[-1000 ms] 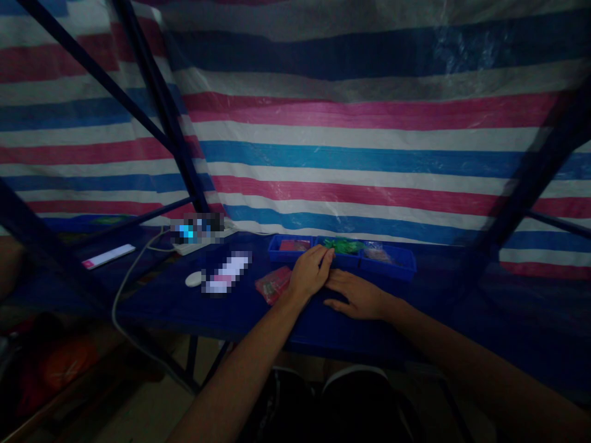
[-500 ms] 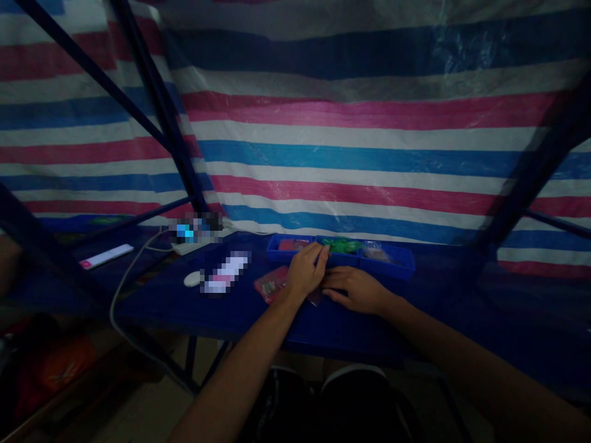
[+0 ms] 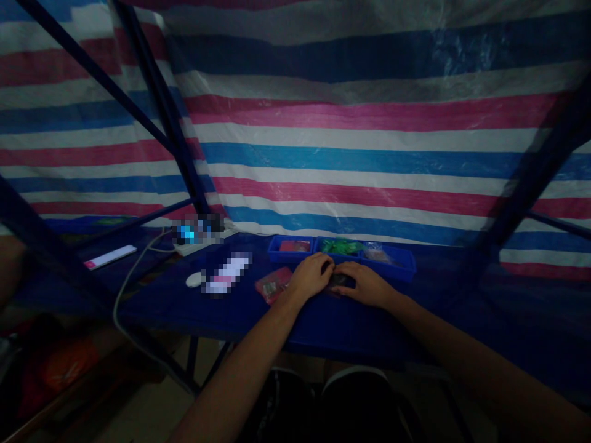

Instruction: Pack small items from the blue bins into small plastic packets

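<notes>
Two hands (image 3: 313, 275) (image 3: 368, 285) half curled, dark item (image 3: 340, 280) between (hold unclear), packet (image 3: 271, 285) beside, trays (image 3: 392, 271) behind

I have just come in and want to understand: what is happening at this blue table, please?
A person's left hand and right hand are close together over the blue table, both at a small dark item; it is too dim to say what it is. A red packet lies beside the left wrist. Beyond the hands stand blue trays with red packaging on the left, green packaging in the middle and clear plastic on the right.
</notes>
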Available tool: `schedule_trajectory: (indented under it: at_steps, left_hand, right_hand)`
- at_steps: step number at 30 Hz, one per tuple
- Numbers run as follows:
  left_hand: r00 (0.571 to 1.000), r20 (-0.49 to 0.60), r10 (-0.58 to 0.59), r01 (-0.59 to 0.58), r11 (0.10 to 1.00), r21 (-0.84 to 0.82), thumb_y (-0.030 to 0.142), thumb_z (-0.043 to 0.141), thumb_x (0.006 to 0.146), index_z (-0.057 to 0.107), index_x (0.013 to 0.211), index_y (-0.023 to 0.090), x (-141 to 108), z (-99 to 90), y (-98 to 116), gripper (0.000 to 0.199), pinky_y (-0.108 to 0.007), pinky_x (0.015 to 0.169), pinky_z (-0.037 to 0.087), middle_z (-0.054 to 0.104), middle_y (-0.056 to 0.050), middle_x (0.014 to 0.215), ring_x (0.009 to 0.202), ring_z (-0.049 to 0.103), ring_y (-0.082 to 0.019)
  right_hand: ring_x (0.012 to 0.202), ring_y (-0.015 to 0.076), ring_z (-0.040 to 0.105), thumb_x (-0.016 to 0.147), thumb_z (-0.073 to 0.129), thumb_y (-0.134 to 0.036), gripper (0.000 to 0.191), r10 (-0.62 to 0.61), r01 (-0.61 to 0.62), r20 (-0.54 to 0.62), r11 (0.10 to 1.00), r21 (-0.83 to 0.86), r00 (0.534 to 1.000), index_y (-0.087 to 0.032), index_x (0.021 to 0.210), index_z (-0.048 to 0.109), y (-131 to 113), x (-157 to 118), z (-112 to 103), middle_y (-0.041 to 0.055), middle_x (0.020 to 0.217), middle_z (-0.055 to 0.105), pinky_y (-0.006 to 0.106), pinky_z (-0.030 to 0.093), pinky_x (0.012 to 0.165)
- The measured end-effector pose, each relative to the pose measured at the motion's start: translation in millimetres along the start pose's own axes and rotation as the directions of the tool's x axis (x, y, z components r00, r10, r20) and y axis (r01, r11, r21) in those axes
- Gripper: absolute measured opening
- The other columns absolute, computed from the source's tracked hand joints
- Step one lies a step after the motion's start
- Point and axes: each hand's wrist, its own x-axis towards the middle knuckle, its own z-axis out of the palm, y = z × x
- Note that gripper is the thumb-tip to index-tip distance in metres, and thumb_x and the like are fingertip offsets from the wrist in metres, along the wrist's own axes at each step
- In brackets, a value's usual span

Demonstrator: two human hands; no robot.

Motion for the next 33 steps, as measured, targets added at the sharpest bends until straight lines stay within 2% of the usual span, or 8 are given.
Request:
schedule_trajectory:
  at_steps: [8, 13, 17, 21, 24, 27, 29, 33]
  left_hand:
    - [1.0, 0.019, 0.018, -0.018, 1.0, 0.02, 0.025, 0.056, 0.095, 0.072, 0.094, 0.02, 1, 1.1, -2, 0.017, -0.033, 0.087, 0.051, 0.072, -0.006, 0.094, 0.094, 0.067, -0.021]
    - [0.999, 0.034, 0.038, -0.037, 0.998, -0.042, 0.038, 0.047, 0.102, 0.072, 0.093, 0.019, 0, -5.0, 7, 0.032, -0.033, 0.085, 0.05, 0.072, -0.007, 0.093, 0.091, 0.067, -0.021]
    - [0.998, 0.029, 0.054, -0.05, 0.992, -0.115, 0.046, 0.042, 0.105, 0.072, 0.093, 0.019, -1, -9.8, 15, 0.042, -0.032, 0.085, 0.05, 0.072, -0.008, 0.094, 0.092, 0.066, -0.021]
    - [0.997, 0.041, 0.071, -0.062, 0.979, -0.194, 0.043, 0.037, 0.106, 0.072, 0.094, 0.019, -1, -11.9, 18, 0.043, -0.033, 0.09, 0.05, 0.073, -0.007, 0.098, 0.095, 0.067, -0.021]
    - [0.996, 0.004, 0.087, -0.083, 0.964, -0.251, 0.034, 0.036, 0.107, 0.072, 0.104, 0.02, -1, -11.8, 18, 0.039, -0.034, 0.097, 0.05, 0.074, -0.007, 0.106, 0.103, 0.067, -0.021]
    - [0.997, -0.037, 0.062, -0.069, 0.961, -0.269, 0.022, 0.048, 0.099, 0.068, 0.119, 0.02, 1, -9.0, 16, 0.029, -0.035, 0.099, 0.051, 0.073, -0.007, 0.117, 0.108, 0.067, -0.021]
    - [0.998, -0.046, 0.031, -0.042, 0.965, -0.257, 0.018, 0.057, 0.091, 0.067, 0.123, 0.02, 2, -6.2, 13, 0.033, -0.035, 0.095, 0.054, 0.073, -0.007, 0.117, 0.104, 0.068, -0.022]
    - [0.996, -0.085, -0.035, 0.015, 0.973, -0.229, 0.025, 0.064, 0.091, 0.069, 0.118, 0.019, 5, -3.0, 9, 0.029, -0.035, 0.084, 0.056, 0.075, -0.007, 0.108, 0.092, 0.07, -0.021]
  right_hand:
    - [0.101, 0.0249, 0.068, 0.085, 0.076, -0.028, 0.029, 0.058, -0.056, -0.045, 0.997, 0.05, 0.997, -0.023, 0.113, 0.071, 0, 2, -2, 0.0061, 0.109, 0.074, 0.04, 0.051, 0.095]
    - [0.095, 0.0238, 0.07, 0.089, 0.065, -0.021, 0.019, 0.094, -0.088, -0.099, 0.994, 0.059, 0.991, -0.023, 0.107, 0.072, 0, 1, -5, 0.0064, 0.104, 0.075, 0.039, 0.052, 0.09]
    - [0.09, 0.0237, 0.07, 0.091, 0.06, -0.02, 0.014, 0.09, -0.086, -0.088, 0.995, 0.051, 0.992, -0.023, 0.098, 0.072, -1, 1, -8, 0.0054, 0.097, 0.076, 0.039, 0.052, 0.087]
    - [0.094, 0.0245, 0.07, 0.096, 0.053, -0.022, 0.019, 0.125, -0.117, -0.12, 0.99, 0.073, 0.985, -0.023, 0.104, 0.07, 0, 1, -11, 0.0065, 0.101, 0.076, 0.039, 0.051, 0.088]
    - [0.093, 0.0247, 0.071, 0.099, 0.049, -0.027, 0.023, 0.198, -0.181, -0.168, 0.977, 0.112, 0.966, -0.023, 0.106, 0.07, 3, 2, -12, 0.0063, 0.101, 0.076, 0.039, 0.052, 0.086]
    - [0.089, 0.0243, 0.071, 0.099, 0.05, -0.034, 0.024, 0.29, -0.243, -0.202, 0.943, 0.228, 0.936, -0.023, 0.105, 0.071, 10, 2, -11, 0.0052, 0.099, 0.076, 0.039, 0.053, 0.083]
    - [0.089, 0.0238, 0.071, 0.097, 0.053, -0.04, 0.026, 0.344, -0.261, -0.184, 0.894, 0.364, 0.921, -0.023, 0.104, 0.071, 15, 2, -10, 0.0042, 0.099, 0.076, 0.038, 0.055, 0.082]
    - [0.085, 0.0238, 0.073, 0.095, 0.055, -0.054, 0.035, 0.437, -0.286, -0.093, 0.72, 0.632, 0.895, -0.023, 0.1, 0.073, 17, 4, -6, 0.0044, 0.095, 0.078, 0.039, 0.059, 0.08]
